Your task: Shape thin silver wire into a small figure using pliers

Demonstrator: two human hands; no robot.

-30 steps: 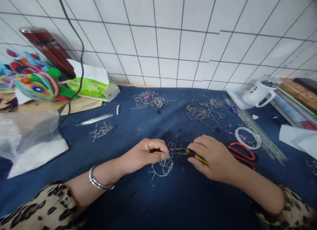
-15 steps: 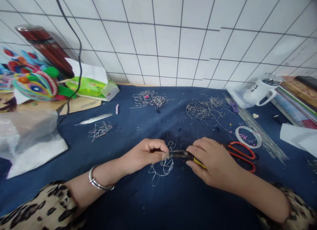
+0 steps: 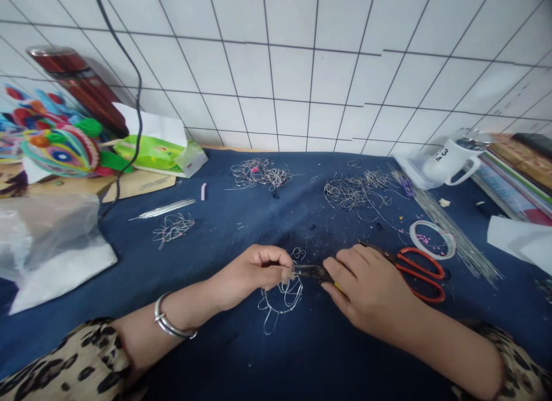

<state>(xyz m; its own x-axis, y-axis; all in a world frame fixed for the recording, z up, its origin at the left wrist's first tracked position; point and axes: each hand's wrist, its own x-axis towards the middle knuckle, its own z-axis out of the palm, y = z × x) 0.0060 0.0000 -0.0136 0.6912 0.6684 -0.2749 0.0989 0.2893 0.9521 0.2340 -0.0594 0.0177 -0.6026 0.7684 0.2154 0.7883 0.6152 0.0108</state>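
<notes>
Between the thumb and forefinger of my left hand (image 3: 254,274) is pinched a piece of bent silvery wire (image 3: 280,309), shaped into a ring with several loops hanging below the fingers. My right hand (image 3: 366,283) is wrapped round pliers (image 3: 313,271) with a bit of yellow handle showing. The jaws of the pliers point left and meet the wire at my left fingertips; whether they are clamped on it I cannot tell. Just beyond my right hand lie scissors with red handles (image 3: 425,267), their blades partly hidden by the hand.
Tangled wire pieces (image 3: 353,191) lie at the back, with a smaller wire bundle (image 3: 175,227) to the left. Straight wires (image 3: 457,234) run along the right, beside a round dish of pink beads (image 3: 431,240). A white mug (image 3: 455,159) and a plastic bag (image 3: 52,245) flank the cloth.
My right hand has turned and shifted slightly on the pliers, covering more of the yellow handle and uncovering more of the scissors. My left hand and the wire have barely moved.
</notes>
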